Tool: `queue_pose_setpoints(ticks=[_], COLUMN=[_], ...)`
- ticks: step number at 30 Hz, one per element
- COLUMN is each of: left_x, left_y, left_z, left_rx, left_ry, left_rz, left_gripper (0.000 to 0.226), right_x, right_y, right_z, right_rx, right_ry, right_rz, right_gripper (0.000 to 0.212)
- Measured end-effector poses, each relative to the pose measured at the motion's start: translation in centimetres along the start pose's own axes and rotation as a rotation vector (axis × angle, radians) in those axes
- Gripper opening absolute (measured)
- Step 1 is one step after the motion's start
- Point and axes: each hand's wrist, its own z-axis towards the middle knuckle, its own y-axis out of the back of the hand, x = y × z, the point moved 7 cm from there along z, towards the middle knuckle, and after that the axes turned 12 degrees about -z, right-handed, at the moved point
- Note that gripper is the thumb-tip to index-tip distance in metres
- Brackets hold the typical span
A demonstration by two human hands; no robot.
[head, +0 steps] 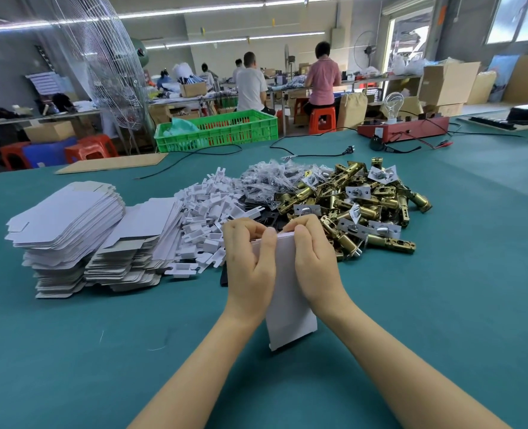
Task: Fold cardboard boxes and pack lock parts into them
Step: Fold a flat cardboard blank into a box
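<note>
A white cardboard box (289,308) stands upright on the green table between my hands. My left hand (250,261) grips its upper left side and my right hand (313,261) grips its upper right side, fingers curled over the top end. Behind the hands lies a heap of brass lock latches (364,202). To the left of that heap are small white cardboard inserts (207,212) and clear bags of small parts (268,178). Two stacks of flat white box blanks (70,230) sit at the left.
A green table (101,351) spreads all around. A green plastic crate (216,130) stands past its far edge, a red tester box with a bulb (402,126) and black cables at the back right. A flat brown cardboard sheet (110,162) lies back left. People work at far benches.
</note>
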Motion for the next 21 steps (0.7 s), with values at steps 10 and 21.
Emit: queue_pose_setpoints(ticks=[10, 21], left_x=[0.4, 9.6], left_y=[2.0, 8.3], left_z=[1.2, 0.4], left_rx=[-0.12, -0.748], left_ry=[-0.025, 0.625], left_rz=[-0.007, -0.253], left_gripper=[0.02, 0.026], right_x=[0.8, 0.0], right_y=[0.3, -2.3], right_z=[0.3, -2.9], right_rx=[0.015, 0.219], right_ry=[0.103, 0.213], right_rz=[-0.005, -0.555], right_gripper=[0.012, 0.093])
